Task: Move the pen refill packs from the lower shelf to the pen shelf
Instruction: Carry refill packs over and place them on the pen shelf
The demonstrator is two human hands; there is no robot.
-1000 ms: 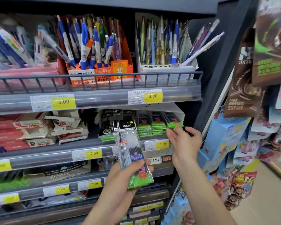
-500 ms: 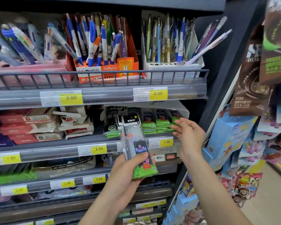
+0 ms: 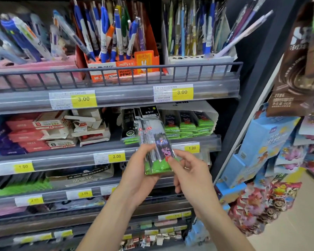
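Refill packs (image 3: pixel 157 149): gripped by left hand (image 3: pixel 140 171), right hand (image 3: pixel 190 171) fingers pinching their lower edge.
White box (image 3: pixel 213 115): behind those packs, holding more green packs (image 3: pixel 187 127).

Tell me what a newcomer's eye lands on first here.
First, the refill packs with green bottoms, held up at centre in front of the shelves: the left hand grips them from below while the right hand pinches their lower right edge. Next, the pens standing in the orange box on the top shelf, behind a wire rail. Then the yellow price tags along the shelf edges.
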